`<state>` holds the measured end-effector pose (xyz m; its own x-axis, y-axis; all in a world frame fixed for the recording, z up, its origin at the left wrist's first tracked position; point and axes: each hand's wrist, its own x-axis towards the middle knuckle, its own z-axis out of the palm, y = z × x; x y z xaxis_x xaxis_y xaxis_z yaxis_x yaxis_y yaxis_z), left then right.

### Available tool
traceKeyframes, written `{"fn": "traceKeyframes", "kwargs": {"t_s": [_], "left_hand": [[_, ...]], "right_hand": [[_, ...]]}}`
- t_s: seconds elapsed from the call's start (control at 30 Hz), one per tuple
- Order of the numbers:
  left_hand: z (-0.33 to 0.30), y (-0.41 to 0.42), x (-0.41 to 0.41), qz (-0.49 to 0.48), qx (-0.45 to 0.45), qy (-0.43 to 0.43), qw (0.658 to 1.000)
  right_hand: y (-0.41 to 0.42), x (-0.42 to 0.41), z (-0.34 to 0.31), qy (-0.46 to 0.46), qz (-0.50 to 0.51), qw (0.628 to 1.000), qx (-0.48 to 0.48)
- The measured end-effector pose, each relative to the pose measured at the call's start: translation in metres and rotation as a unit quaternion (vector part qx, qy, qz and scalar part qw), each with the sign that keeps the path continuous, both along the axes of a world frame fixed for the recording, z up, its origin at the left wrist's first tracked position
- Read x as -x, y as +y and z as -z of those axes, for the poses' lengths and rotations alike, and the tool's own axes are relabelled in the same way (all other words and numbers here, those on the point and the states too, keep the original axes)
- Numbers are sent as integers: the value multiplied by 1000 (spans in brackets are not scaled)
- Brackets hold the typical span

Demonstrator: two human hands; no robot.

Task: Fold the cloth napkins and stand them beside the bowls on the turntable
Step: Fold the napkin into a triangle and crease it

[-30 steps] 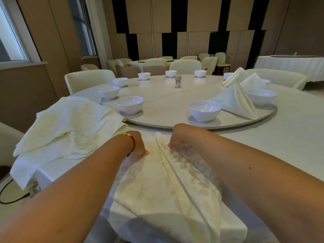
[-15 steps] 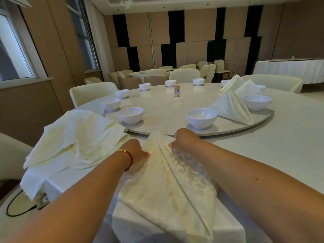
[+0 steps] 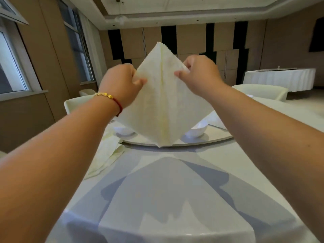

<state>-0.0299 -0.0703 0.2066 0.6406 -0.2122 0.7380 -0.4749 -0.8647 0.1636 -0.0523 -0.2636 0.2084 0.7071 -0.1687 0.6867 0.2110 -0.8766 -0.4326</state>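
The left hand [image 3: 121,85] and right hand [image 3: 199,74] each pinch an upper edge of a pale cream napkin [image 3: 163,102], holding it in the air above the worktop [image 3: 166,181]. It hangs as a diamond, centre crease vertical, its lower tip over the turntable [image 3: 219,137] rim, between two white bowls [image 3: 196,130].

Setting: a restaurant banquet hall. Indicators: a large round table [image 3: 175,190] under a white cloth, fitted with a turntable [image 3: 219,135] carrying white bowls [image 3: 196,130]; a second skirted round table [image 3: 278,79] at right of frame; cream upholstered chairs [image 3: 261,92] at the table edges; panelled beige and black walls at centre; tall windows [image 3: 10,67] at left; a recessed ceiling at top.
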Motion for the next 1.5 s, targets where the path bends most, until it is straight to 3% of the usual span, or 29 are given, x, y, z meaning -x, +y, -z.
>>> {"fn": "traceKeyframes", "kwargs": {"t_s": [0.13,0.4,0.53,0.77,1.03,1.23,1.5], "left_hand": [[17,5,34,27,-18,22,999],[123,25,81,108,-35,292,950],[173,24,96,93,-123,376,914],[178,13,87,65,-126,378,915],[175,8,47,43,-44,457,887],[177,8,34,31,-24,486,873],[187,3,41,32,-54,415,908]], "right_hand": [[-5,36,20,36,-39,999,-2],[-14,101,126,277,-123,952,-45],[-16,119,168,360,-110,924,63],[-9,111,182,370,-55,917,141],[-3,69,173,437,-22,896,76],[-4,51,182,446,11,885,133],[-1,49,189,417,12,891,181]]}}
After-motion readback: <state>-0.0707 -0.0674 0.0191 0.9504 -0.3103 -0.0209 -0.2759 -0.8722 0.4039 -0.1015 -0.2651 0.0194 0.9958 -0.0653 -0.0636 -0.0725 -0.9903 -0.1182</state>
